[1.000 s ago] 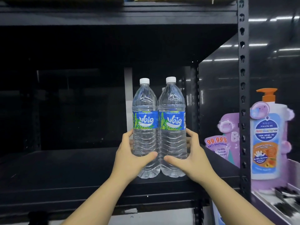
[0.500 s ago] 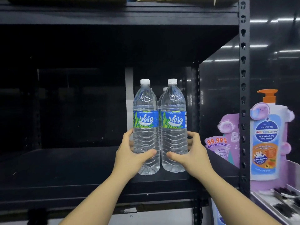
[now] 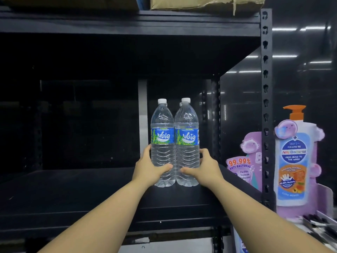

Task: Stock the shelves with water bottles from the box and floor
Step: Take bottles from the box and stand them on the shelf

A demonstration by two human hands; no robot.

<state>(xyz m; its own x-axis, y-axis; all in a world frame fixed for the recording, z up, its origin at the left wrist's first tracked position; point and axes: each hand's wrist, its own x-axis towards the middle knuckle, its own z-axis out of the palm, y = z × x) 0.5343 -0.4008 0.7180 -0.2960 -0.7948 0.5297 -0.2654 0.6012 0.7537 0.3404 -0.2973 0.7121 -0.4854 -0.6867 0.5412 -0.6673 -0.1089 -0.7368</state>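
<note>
Two clear water bottles with white caps and blue-green labels stand upright side by side on the black shelf (image 3: 73, 194). My left hand (image 3: 148, 168) grips the lower part of the left bottle (image 3: 162, 125). My right hand (image 3: 204, 168) grips the lower part of the right bottle (image 3: 187, 125). The cap of another bottle (image 3: 180, 104) peeks out behind the right one; the rest of it is hidden.
A black upright post (image 3: 266, 106) bounds the shelf on the right. Beyond it stands a large pump-bottle display (image 3: 295, 157) with purple cardboard. Cardboard boxes (image 3: 200, 3) lie on the shelf above. The shelf's left part is dark.
Both hands have pushed the two bottles further back onto the shelf, away from its front edge. The grips are unchanged.
</note>
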